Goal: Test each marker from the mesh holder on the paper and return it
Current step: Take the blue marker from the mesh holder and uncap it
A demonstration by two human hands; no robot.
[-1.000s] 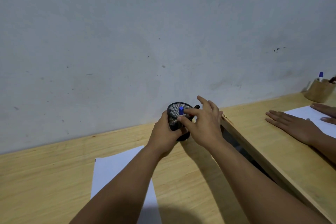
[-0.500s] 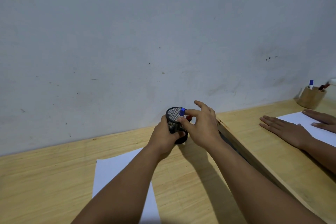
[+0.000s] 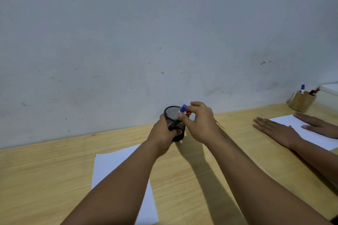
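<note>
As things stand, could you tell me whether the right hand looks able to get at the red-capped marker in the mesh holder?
Probably yes: the right hand hovers beside the mesh holder, the red-capped marker just under its fingers. Its grip is on the blue-capped marker, though.

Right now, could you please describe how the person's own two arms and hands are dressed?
Both forearms are bare up to the frame edge: no sleeves show. The left hand and right hand wear no gloves, and no rings, watch or bracelets are visible.

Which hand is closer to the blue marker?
Right. The right hand pinches the blue marker at the mesh holder rim; the left hand grips the holder lower down.
</note>
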